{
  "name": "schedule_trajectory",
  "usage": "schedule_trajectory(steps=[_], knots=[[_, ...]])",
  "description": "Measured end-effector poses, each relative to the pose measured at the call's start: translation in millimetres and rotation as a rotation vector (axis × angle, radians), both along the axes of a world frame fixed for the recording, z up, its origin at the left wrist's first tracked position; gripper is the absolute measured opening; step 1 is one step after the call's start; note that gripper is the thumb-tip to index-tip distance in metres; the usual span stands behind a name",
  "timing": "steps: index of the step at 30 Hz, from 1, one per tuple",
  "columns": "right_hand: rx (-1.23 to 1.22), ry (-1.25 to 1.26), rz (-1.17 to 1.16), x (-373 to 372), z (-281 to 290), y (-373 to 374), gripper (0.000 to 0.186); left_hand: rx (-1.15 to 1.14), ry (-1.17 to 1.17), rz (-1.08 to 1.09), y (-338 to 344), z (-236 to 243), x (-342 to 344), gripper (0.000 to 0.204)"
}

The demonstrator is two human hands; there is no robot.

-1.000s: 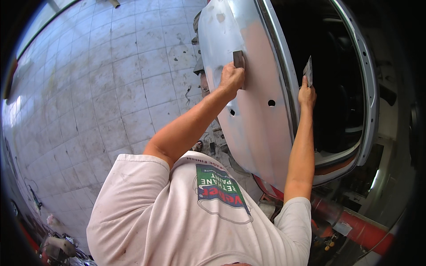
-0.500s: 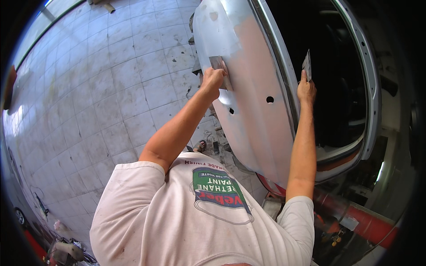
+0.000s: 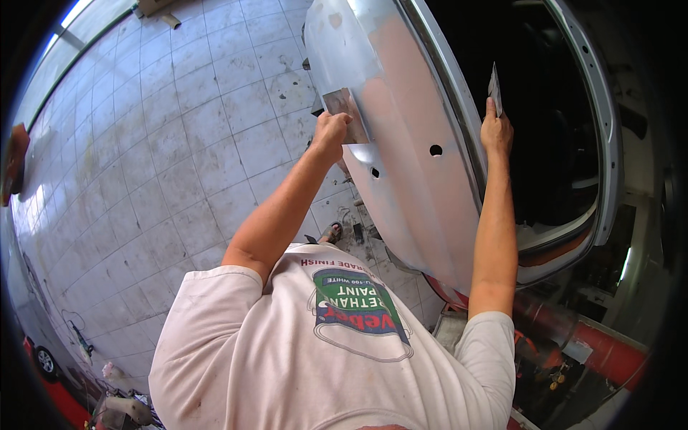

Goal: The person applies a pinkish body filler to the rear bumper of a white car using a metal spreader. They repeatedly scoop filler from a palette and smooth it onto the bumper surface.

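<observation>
My left hand (image 3: 332, 133) is closed on a flat, wide metal putty spreader (image 3: 340, 103). The spreader lies at the left edge of a car door panel (image 3: 423, 193), its face turned up; whether it touches the panel I cannot tell. Patches of pinkish filler (image 3: 407, 93) cover much of the grey-white door skin, which has two dark holes. Over the dark window opening, my right hand (image 3: 497, 133) grips a second putty spreader (image 3: 494, 89), raised upright, its blade smeared with pale material. Fingers hide the lower parts of both spreaders.
Beyond the door's raised frame (image 3: 603, 143) is the dark window opening. Stained pale floor tiles (image 3: 179, 143) stretch to the left. Red bodywork (image 3: 609, 355) lies at lower right, and a red car (image 3: 54, 383) stands at lower left.
My left hand has drawn its spreader leftward to the door's edge, and the blade's face now shows more. My right hand remains raised with its spreader. The view has shifted slightly.
</observation>
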State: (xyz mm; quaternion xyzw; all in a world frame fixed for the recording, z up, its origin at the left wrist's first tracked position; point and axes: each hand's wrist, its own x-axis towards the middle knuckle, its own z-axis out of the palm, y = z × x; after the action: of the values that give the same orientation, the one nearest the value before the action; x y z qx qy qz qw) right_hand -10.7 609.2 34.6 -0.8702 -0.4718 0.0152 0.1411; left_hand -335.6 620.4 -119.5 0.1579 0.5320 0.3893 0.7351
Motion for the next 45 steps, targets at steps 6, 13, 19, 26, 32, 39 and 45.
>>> schedule_trajectory(steps=[6, 13, 19, 26, 32, 39, 45], knots=[[-0.079, -0.033, -0.026, -3, -1, -2, 0.069, 0.024, 0.068, -0.058, 26, 61, 11, 0.036], [-0.059, -0.017, -0.019, -3, 3, 4, 0.07, 0.436, -0.15, -0.213, -11, 32, 31, 0.018], [-0.058, -0.011, -0.031, 5, -4, 1, 0.074, -0.087, -0.141, 0.026, -64, -8, 13, 0.025], [-0.086, 0.017, -0.048, 10, -2, 5, 0.083, -0.045, -0.027, -0.053, -47, -13, 39, 0.031], [-0.188, 0.057, -0.028, 21, -5, 17, 0.087, 0.458, 0.37, -0.159, -61, 61, 82, 0.05], [-0.112, 0.062, 0.021, 14, -2, 11, 0.082, 0.195, -0.159, -0.061, -106, 4, 47, 0.034], [-0.027, 0.028, 0.053, 4, -1, 4, 0.079, -0.052, -0.109, 0.033, -56, 0, 18, 0.035]])
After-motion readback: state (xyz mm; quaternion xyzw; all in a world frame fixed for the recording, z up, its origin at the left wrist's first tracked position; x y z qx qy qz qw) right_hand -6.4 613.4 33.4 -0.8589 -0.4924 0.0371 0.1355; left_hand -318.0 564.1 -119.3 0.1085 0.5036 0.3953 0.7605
